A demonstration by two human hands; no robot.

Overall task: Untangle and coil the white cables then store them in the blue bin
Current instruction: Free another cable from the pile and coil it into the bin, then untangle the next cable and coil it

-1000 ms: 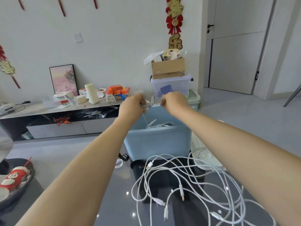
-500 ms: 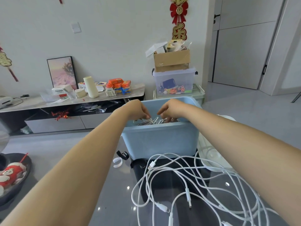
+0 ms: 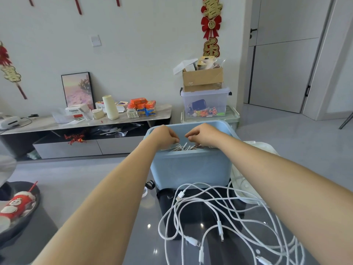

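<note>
White tangled cables spread on grey surface at 6 o'clock, nearer right arm | blue bin at centre, coiled cable inside | left hand, right hand above coil, fingers curled; hold cannot be told

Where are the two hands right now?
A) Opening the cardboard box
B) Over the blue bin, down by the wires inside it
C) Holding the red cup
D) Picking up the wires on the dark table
B: the left hand and right hand are both above the open blue bin, their curled fingers down among the coiled white cables inside it.
</note>
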